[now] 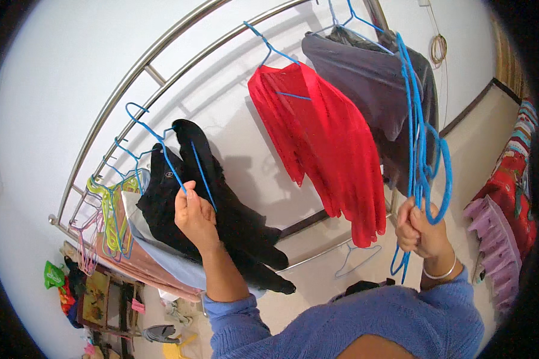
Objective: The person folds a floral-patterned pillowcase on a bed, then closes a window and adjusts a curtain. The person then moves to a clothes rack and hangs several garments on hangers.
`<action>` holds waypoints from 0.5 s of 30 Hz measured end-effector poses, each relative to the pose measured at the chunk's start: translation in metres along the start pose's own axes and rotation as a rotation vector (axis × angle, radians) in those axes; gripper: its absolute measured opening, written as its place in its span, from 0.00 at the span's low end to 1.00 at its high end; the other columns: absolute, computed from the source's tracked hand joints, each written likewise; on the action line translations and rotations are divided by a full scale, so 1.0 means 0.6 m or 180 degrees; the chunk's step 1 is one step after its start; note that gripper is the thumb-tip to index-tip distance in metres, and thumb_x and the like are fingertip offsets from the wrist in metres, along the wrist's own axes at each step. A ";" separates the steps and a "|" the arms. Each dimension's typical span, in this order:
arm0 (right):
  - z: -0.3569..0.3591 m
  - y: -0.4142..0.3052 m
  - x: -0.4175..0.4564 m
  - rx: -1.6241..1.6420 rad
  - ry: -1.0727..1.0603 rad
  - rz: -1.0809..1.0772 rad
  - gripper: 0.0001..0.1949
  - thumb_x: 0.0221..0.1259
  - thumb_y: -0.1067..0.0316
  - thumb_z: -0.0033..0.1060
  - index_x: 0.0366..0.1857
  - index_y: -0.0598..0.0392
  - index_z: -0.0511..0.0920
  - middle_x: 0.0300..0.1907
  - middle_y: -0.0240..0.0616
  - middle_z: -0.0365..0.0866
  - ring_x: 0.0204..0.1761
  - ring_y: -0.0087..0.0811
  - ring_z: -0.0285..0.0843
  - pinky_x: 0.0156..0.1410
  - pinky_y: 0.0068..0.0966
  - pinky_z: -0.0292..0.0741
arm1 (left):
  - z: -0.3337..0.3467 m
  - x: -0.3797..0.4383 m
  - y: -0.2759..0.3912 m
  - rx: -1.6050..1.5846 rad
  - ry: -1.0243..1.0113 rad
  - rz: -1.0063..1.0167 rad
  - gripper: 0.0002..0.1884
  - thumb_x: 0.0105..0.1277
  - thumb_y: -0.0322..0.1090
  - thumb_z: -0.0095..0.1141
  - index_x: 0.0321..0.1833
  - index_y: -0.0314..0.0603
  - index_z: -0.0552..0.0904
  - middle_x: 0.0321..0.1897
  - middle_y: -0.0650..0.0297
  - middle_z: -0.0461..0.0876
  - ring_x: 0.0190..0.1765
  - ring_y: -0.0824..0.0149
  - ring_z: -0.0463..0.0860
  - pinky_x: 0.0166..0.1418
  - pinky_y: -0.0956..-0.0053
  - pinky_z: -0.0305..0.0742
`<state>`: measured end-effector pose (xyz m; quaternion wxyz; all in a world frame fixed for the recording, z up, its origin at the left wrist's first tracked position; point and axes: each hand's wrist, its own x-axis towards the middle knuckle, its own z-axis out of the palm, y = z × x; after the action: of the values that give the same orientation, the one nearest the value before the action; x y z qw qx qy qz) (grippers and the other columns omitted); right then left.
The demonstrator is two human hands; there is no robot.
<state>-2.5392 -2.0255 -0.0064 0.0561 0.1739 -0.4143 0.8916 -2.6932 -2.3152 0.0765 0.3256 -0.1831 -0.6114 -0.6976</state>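
Note:
My left hand grips one arm of a blue wire hanger. Its hook is close to the lower rail of the metal clothes rack; whether it rests on the rail I cannot tell. A black long-sleeved garment hangs just beyond that hand, and a blue hanger bar shows across it. In my right hand is a bundle of several blue hangers, held upright. A sheer red garment hangs between my hands on another blue hanger.
Rack rails run along a white wall. Dark grey clothing hangs at right; green hangers and a pink towel-like cloth hang at left. One hanger lies on the floor. A red patterned cloth with purple ruffle is far right.

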 end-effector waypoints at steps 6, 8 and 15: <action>-0.013 -0.011 0.012 -0.0007 -0.0223 0.0162 0.15 0.58 0.58 0.42 0.30 0.62 0.68 0.10 0.27 0.55 0.10 0.16 0.48 0.13 0.13 0.47 | 0.071 0.004 0.006 0.0335 -0.0058 -0.0155 0.10 0.61 0.34 0.44 0.38 0.32 0.73 0.09 0.74 0.59 0.11 0.84 0.56 0.14 0.88 0.46; -0.023 -0.016 0.010 0.0032 -0.0182 0.0251 0.16 0.59 0.56 0.40 0.31 0.62 0.68 0.10 0.25 0.53 0.10 0.15 0.46 0.13 0.13 0.46 | 0.104 0.011 0.002 0.0370 -0.0243 -0.0103 0.11 0.61 0.34 0.45 0.37 0.32 0.74 0.09 0.74 0.59 0.11 0.83 0.56 0.13 0.88 0.47; -0.054 -0.042 -0.016 -0.0061 0.0152 -0.0015 0.16 0.59 0.56 0.42 0.30 0.61 0.68 0.10 0.25 0.53 0.09 0.14 0.46 0.11 0.13 0.46 | 0.214 0.085 -0.025 -0.0046 -0.0334 -0.0073 0.10 0.61 0.36 0.45 0.33 0.34 0.73 0.11 0.73 0.60 0.14 0.82 0.58 0.16 0.87 0.49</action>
<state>-2.5326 -1.9837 -0.0110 0.0697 0.1530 -0.4210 0.8914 -2.7583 -2.2013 0.1225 0.2838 -0.2148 -0.6247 -0.6951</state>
